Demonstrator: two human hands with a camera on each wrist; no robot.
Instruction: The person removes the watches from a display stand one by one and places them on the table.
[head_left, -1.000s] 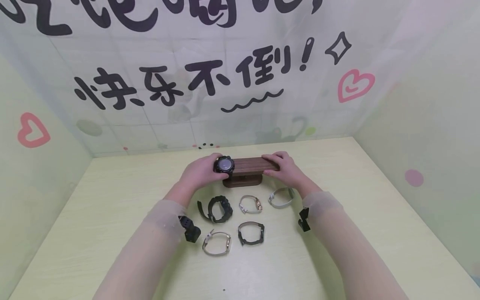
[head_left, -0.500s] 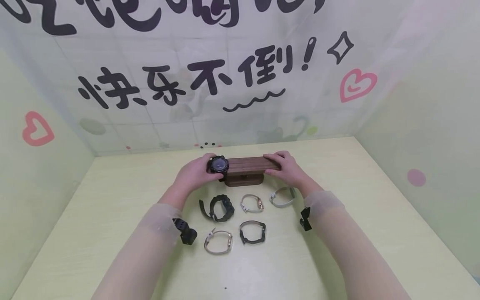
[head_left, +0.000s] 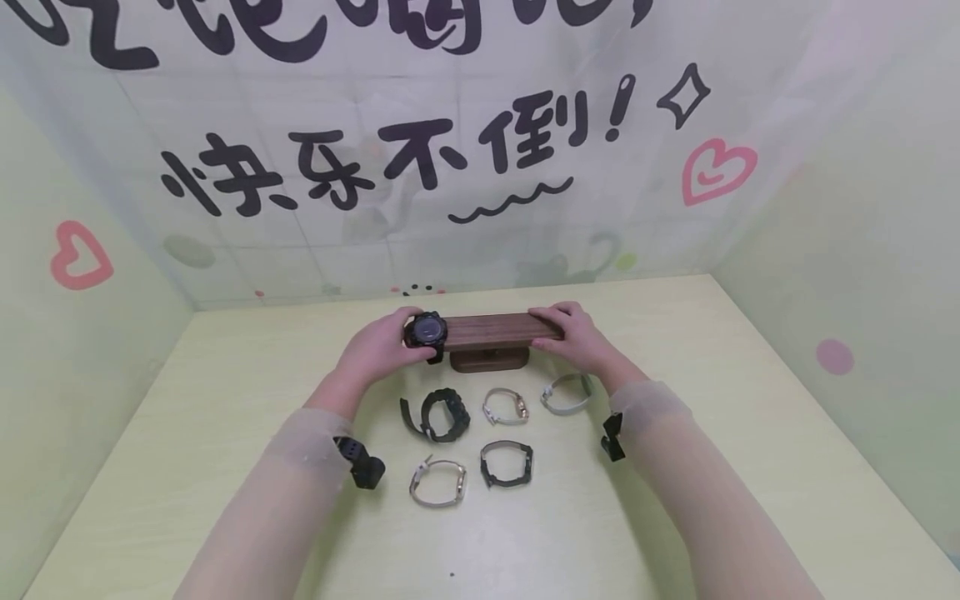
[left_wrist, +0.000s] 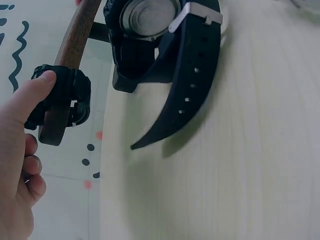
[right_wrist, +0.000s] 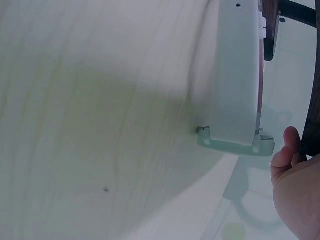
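— Two hands on one stand: what does each do?

— Her left hand (head_left: 382, 346) grips a black watch (head_left: 425, 333) at the left end of the wooden bar (head_left: 491, 330), thumb on its case. Her right hand (head_left: 573, 337) curls over the bar's right end.

— Is the watch off the bar?

— Its strap seems to ring the bar's tip, though the wrist view is tight. Five more watches lie on the table (head_left: 225, 392) just in front, among them a big black one (head_left: 438, 414) and a pale grey one (head_left: 566, 394).
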